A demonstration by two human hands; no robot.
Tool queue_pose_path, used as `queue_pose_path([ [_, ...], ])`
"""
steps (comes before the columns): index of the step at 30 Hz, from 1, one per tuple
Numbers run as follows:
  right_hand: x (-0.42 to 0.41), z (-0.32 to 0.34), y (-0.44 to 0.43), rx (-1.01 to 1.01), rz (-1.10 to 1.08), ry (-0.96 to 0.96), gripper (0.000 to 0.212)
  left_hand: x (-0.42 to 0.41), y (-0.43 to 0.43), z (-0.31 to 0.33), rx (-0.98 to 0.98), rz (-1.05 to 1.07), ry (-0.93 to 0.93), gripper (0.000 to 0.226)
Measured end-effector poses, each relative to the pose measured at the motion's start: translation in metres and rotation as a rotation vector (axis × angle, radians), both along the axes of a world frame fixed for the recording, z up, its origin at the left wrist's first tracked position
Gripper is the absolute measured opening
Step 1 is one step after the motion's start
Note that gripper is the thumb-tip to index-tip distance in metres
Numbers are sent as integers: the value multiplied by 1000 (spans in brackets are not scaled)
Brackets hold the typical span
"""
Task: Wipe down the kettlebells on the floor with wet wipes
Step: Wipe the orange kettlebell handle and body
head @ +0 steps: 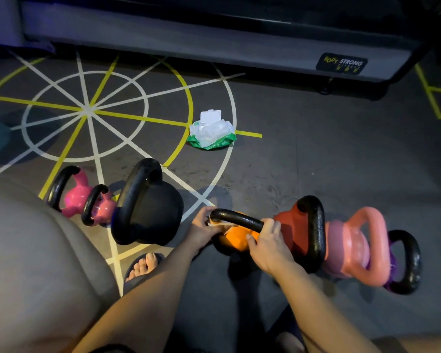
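Note:
An orange kettlebell (pixel 236 239) with a black handle stands on the floor at centre. My left hand (pixel 203 226) presses a white wet wipe (pixel 223 227) around the left end of that handle. My right hand (pixel 266 242) grips the handle's right end. To the left stand a large black kettlebell (pixel 154 211) and two pink kettlebells (pixel 78 196). To the right sit a red kettlebell (pixel 297 231), a salmon-pink kettlebell (pixel 355 247) and a purple kettlebell (pixel 404 262) with a black handle. The wet wipes pack (pixel 211 131), lid up, lies farther back on the floor.
A grey bench-like machine base (pixel 214 44) runs along the back. White and yellow floor markings (pixel 87 110) cover the left floor. My knee (pixel 36 263) fills the lower left, and a sandalled foot (pixel 144 266) is beside the black kettlebell.

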State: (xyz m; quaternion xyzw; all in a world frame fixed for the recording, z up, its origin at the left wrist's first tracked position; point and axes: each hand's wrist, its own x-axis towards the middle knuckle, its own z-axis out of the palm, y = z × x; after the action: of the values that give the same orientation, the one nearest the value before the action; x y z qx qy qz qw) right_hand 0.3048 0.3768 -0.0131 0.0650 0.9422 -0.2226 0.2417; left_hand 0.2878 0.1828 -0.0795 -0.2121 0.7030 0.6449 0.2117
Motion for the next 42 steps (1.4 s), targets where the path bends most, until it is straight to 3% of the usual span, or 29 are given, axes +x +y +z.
queue_pose_path([
  [4, -1, -2, 1, -6, -5, 8, 48, -4, 7, 4, -77, -29, -35, 24],
  [9, -1, 2, 1, 2, 6, -8, 48, -1, 10, 13, -148, 22, -66, 15],
  [16, -1, 4, -1, 28, 13, -18, 48, 2, 10, 27, -298, 33, 41, 27],
  [21, 0, 6, -1, 29, 10, -18, 47, -4, -2, 42, -383, -114, 116, 36],
  [26, 0, 4, -2, 17, 0, -16, 47, -7, -2, 57, -548, -259, 265, 31],
  [37, 1, 5, -3, 86, 28, -56, 50, -8, 64, 82, -1205, -925, 634, 23],
  [42, 0, 8, -2, 78, 31, -59, 53, -7, 74, 83, -1262, -880, 597, 22],
])
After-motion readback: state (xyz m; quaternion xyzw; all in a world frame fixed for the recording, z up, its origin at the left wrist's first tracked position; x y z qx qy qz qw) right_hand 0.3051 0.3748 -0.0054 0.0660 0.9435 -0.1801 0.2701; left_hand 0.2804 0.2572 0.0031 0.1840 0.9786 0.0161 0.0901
